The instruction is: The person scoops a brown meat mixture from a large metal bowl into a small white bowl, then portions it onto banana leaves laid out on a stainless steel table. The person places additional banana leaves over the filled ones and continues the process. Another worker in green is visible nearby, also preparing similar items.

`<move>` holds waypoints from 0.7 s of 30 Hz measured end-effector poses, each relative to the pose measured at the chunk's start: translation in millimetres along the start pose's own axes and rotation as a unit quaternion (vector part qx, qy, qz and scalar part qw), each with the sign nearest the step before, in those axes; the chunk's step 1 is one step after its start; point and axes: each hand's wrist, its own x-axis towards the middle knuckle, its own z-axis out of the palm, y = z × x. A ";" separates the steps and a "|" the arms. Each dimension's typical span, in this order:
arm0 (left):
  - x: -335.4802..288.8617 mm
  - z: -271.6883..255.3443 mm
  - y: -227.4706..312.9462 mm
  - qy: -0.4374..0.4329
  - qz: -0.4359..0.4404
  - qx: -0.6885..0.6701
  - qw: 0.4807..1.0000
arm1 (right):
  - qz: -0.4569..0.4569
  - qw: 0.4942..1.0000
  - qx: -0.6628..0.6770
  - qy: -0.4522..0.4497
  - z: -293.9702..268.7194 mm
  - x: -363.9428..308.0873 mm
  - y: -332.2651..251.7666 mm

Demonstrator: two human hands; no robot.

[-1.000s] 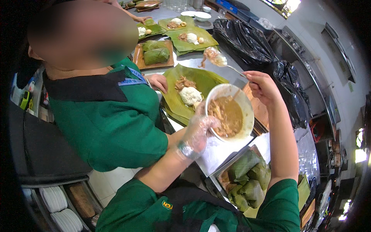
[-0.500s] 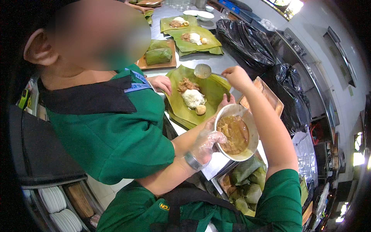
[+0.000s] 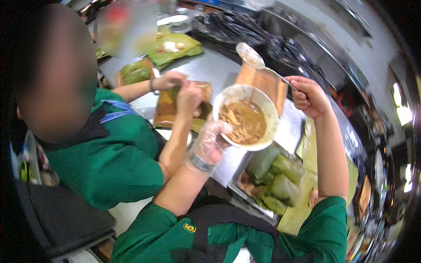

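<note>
My left hand (image 3: 215, 138), in a clear plastic glove, grips the near left rim of a white bowl (image 3: 272, 127) of brown meat stew. The stew's top tips toward me. My bare right hand (image 3: 310, 96) is closed round the thin handle of a metal serving spoon (image 3: 251, 55). Its sauce-smeared head points up and to the left, beyond the bowl and apart from it. A wooden tray (image 3: 252, 79) lies behind the bowl, below the spoon. Several green leaf-wrapped parcels (image 3: 280, 171) sit heaped in a container just under the bowl, nearer to me.
At my left a co-worker in green bends both hands (image 3: 188, 94) over a brown tray (image 3: 166, 107). Farther off, an open leaf with food (image 3: 173, 47) and a wrapped parcel (image 3: 135, 72) lie on the metal table. Black plastic bags (image 3: 228, 28) stand behind; flat leaves (image 3: 302, 197) lie at right.
My right hand has drawn the spoon away from the leaf with rice, rightward and up. The bowl has shifted left in view. The co-worker's hands have come together over the brown tray.
</note>
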 end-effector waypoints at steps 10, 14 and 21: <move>9.0 60.6 -117.7 -0.044 -0.111 0.070 0.990 | -0.132 0.683 -0.663 0.275 -63.2 -217.3 73.8; 10.6 96.6 -187.2 -0.036 -0.154 0.127 0.979 | -0.008 0.743 -0.611 0.272 -96.4 -270.4 102.6; 4.5 143.1 -294.9 -0.059 -0.237 0.168 0.955 | 0.021 0.847 -0.451 0.280 -165.5 -347.6 142.3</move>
